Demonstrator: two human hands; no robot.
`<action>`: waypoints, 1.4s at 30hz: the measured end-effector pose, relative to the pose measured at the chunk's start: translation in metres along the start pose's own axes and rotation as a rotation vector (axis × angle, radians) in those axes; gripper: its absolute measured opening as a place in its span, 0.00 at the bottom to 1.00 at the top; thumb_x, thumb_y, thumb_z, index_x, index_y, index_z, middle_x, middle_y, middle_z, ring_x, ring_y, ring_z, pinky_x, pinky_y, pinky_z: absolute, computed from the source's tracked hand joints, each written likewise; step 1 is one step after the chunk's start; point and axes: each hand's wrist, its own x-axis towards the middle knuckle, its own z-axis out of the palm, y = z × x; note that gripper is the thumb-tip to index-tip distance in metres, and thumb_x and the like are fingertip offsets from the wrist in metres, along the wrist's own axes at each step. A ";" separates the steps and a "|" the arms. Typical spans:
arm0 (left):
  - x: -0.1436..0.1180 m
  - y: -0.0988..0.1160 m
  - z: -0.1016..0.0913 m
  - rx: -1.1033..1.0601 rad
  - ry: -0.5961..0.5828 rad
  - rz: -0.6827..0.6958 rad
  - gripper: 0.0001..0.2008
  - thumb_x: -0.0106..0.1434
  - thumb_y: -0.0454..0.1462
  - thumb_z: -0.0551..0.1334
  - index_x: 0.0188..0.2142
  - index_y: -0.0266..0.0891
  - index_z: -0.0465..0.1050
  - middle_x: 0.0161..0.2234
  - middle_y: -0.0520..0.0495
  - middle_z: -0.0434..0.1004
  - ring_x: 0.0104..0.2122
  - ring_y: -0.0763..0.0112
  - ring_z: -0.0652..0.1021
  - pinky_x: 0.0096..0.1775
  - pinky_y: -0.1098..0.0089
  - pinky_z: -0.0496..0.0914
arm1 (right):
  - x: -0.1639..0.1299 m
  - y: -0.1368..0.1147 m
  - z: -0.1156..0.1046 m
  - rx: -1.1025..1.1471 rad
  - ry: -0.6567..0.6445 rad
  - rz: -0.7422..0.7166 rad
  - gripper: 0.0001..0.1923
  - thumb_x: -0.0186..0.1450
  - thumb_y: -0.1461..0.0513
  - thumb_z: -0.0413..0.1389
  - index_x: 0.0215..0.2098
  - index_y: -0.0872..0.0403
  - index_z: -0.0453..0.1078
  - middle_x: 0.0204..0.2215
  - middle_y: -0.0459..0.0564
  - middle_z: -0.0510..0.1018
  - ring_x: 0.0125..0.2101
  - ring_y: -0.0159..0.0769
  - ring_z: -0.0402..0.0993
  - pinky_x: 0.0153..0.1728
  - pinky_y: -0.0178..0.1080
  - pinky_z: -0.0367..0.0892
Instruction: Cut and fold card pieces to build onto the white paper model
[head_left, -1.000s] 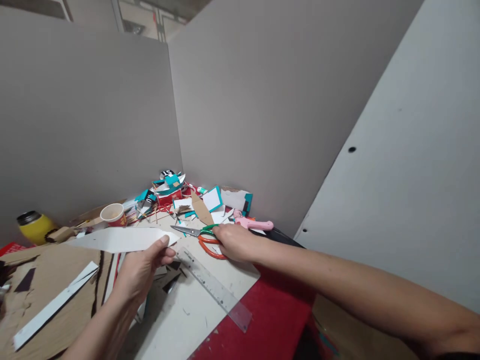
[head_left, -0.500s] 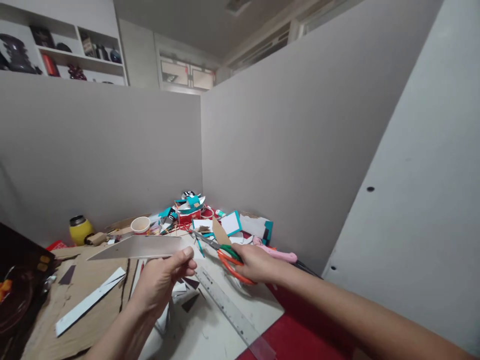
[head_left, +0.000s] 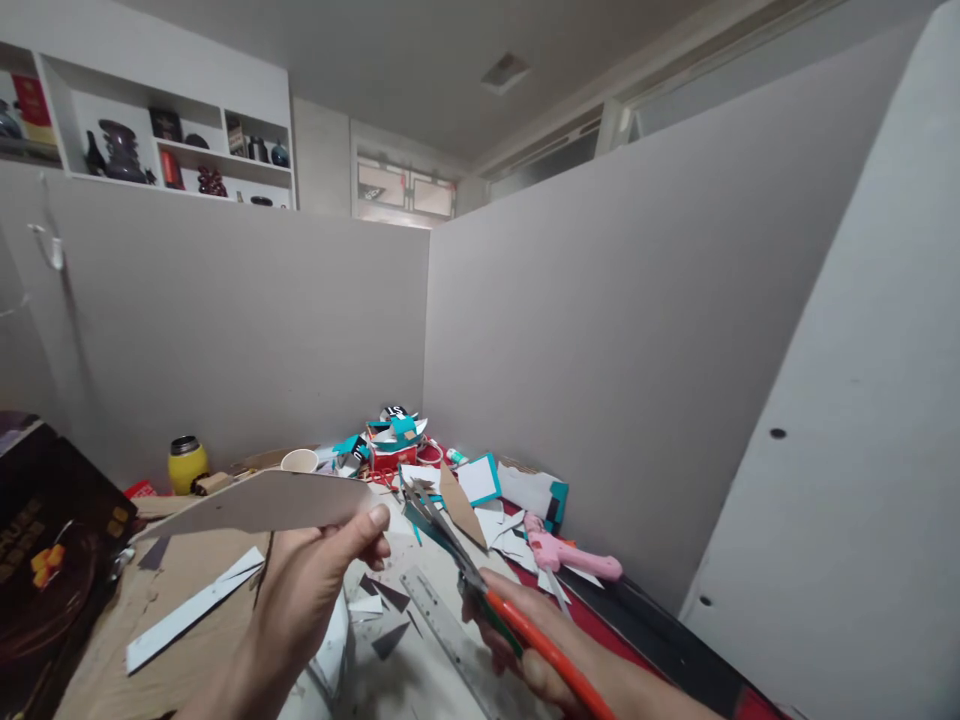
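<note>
My left hand (head_left: 322,570) pinches the right end of a long grey cardboard piece (head_left: 262,502) between thumb and fingers, holding it up over the table. My right hand (head_left: 525,630) grips a pair of scissors (head_left: 469,575) with orange and green handles. Their blades point up and to the left, slightly parted, just right of the cardboard and apart from it. Beneath the hands, a clear ruler (head_left: 442,630) and small dark triangular scraps (head_left: 390,640) lie on the white tabletop.
A pink glue gun (head_left: 570,555) lies at the right among paper scraps. Behind are a paper cup (head_left: 300,461), a yellow bottle (head_left: 187,466) and a teal-and-white paper pile (head_left: 397,430). Brown cardboard (head_left: 187,620) with a white strip (head_left: 195,610) lies left, beside a dark box (head_left: 52,560). Grey partitions (head_left: 225,330) enclose the table.
My right hand has moved lower and turned, so the scissors now point more upward. The cardboard in my left hand has turned, showing more of its face. The view has tilted up and left.
</note>
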 end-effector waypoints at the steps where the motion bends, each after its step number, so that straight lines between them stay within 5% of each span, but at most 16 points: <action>1: -0.001 0.001 -0.001 0.061 0.004 0.022 0.14 0.58 0.45 0.65 0.24 0.36 0.75 0.23 0.48 0.76 0.27 0.70 0.74 0.33 0.71 0.67 | 0.000 -0.003 0.000 0.010 -0.011 -0.011 0.38 0.55 0.31 0.44 0.41 0.54 0.64 0.27 0.45 0.65 0.27 0.33 0.60 0.28 0.35 0.64; 11: 0.000 0.005 -0.002 0.327 0.032 0.128 0.17 0.61 0.49 0.60 0.25 0.40 0.74 0.26 0.49 0.78 0.30 0.67 0.77 0.36 0.70 0.67 | -0.003 -0.029 -0.006 -0.306 0.099 0.039 0.26 0.60 0.43 0.52 0.44 0.54 0.69 0.33 0.52 0.72 0.33 0.41 0.68 0.37 0.43 0.68; 21: 0.001 0.001 -0.001 0.392 0.057 0.131 0.18 0.61 0.48 0.60 0.22 0.41 0.75 0.25 0.48 0.80 0.31 0.65 0.78 0.36 0.70 0.67 | 0.005 -0.037 0.000 -0.288 0.123 0.022 0.11 0.58 0.54 0.54 0.31 0.52 0.69 0.23 0.45 0.67 0.26 0.35 0.61 0.27 0.34 0.62; 36: 0.001 0.005 0.002 0.324 0.007 -0.047 0.20 0.57 0.53 0.62 0.22 0.40 0.77 0.26 0.46 0.79 0.32 0.63 0.76 0.37 0.68 0.67 | 0.004 -0.020 0.006 -0.260 0.112 -0.062 0.17 0.63 0.50 0.47 0.24 0.53 0.57 0.22 0.42 0.60 0.24 0.30 0.57 0.27 0.34 0.61; 42: 0.001 0.007 0.004 0.299 -0.009 -0.028 0.19 0.57 0.52 0.62 0.22 0.41 0.76 0.25 0.46 0.78 0.31 0.64 0.76 0.34 0.70 0.68 | 0.000 -0.033 0.001 -0.310 0.147 -0.027 0.16 0.63 0.49 0.50 0.28 0.53 0.66 0.25 0.47 0.68 0.28 0.36 0.64 0.31 0.37 0.65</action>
